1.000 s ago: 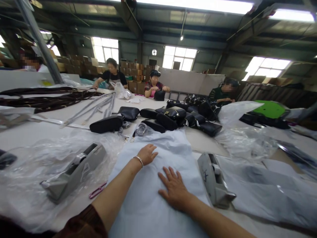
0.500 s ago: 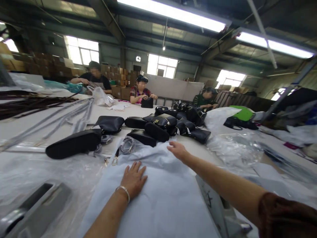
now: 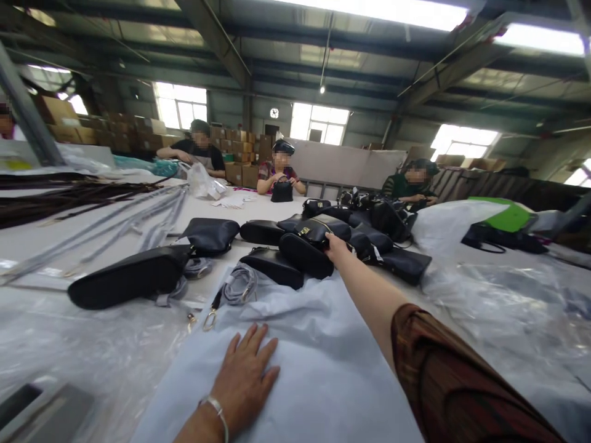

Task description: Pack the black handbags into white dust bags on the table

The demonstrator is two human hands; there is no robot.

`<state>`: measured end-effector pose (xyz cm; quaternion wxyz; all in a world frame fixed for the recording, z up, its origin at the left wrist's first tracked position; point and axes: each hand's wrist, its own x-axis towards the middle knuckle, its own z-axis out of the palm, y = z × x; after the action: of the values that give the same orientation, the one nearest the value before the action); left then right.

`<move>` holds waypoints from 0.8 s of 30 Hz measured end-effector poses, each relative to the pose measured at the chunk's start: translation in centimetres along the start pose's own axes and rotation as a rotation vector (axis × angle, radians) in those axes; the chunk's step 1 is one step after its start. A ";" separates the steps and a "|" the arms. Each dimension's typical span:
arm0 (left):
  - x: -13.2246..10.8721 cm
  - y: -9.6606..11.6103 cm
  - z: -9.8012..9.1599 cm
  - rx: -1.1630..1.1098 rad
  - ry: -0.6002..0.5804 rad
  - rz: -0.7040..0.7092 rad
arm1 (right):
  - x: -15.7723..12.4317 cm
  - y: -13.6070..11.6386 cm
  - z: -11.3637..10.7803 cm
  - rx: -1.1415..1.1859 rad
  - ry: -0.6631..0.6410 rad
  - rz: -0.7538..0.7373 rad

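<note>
My left hand [image 3: 247, 378] lies flat with fingers spread on a pale blue cloth [image 3: 332, 351]. My right hand [image 3: 335, 247] reaches forward to the pile and has its fingers on the right side of a black bag [image 3: 318, 229] with a gold zip; part of the grip is hidden. Just in front of that bag is another black bag [image 3: 305, 255], its dark base toward me. A coiled grey strap [image 3: 240, 284] with a gold clasp rests at the cloth's back left edge. Farther left, a long black bag [image 3: 129, 277] lies on its side.
Clear plastic sheeting [image 3: 517, 307] spreads over the right side, and more plastic [image 3: 106, 344] covers the left. A grey machine part [image 3: 50, 406] stands at bottom left. Several people sit across the white table [image 3: 217, 208].
My right hand has moved forward from the cloth's back edge onto the black bag. My left hand stays flat on the cloth. The view has shifted slightly.
</note>
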<state>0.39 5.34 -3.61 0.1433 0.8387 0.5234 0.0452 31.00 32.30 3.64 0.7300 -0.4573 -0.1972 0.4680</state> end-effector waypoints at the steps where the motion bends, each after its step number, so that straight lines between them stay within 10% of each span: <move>1: 0.0 0.0 0.0 -0.007 -0.003 -0.001 | 0.6 0.3 0.1 -0.003 0.029 0.027; 10: 0.0 -0.1 0.3 -0.008 -0.008 -0.022 | -0.5 -2.2 -0.2 0.013 0.113 0.010; 15: -0.2 0.3 -0.4 -0.030 -0.013 -0.009 | -5.3 -4.4 6.3 0.015 -0.081 -0.005; 20: -0.3 0.3 -0.4 0.018 0.008 -0.003 | -12.4 0.3 15.5 -0.295 -0.504 -0.003; 24: 0.0 -0.2 0.1 0.048 0.014 0.022 | -13.6 1.5 16.7 -0.722 -0.558 -0.086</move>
<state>0.29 5.41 -3.78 0.1187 0.8472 0.5163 0.0401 11.74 28.85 12.70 0.4615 -0.5305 -0.5555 0.4438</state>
